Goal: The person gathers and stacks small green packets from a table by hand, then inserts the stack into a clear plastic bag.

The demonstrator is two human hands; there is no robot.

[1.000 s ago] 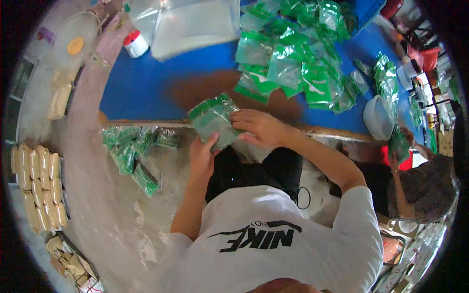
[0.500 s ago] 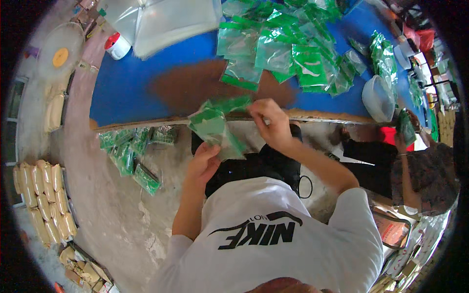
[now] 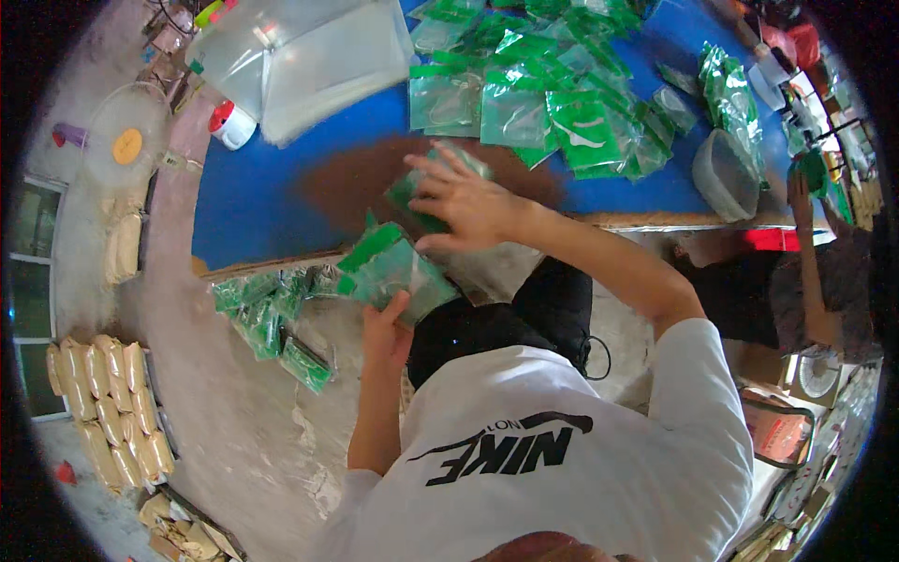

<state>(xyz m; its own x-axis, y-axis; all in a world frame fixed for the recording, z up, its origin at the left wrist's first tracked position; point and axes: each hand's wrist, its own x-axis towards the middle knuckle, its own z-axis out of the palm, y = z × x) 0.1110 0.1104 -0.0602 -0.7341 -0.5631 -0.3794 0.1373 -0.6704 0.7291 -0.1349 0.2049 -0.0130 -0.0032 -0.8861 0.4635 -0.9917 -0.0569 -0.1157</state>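
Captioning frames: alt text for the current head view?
A person's left hand holds green-and-clear plastic bags by the near edge of a blue table; the right hand, blurred, is over another green bag at the table's brown patch. Beyond lies a pile of similar bags.

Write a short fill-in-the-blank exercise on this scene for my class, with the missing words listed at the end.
The left hand holds clear packets with ____ bands.
The tabletop is blue with a ____ patch.
The white tub has a ____ lid.
The white shirt carries ____ print.

Missing words: green; brown; red; black.
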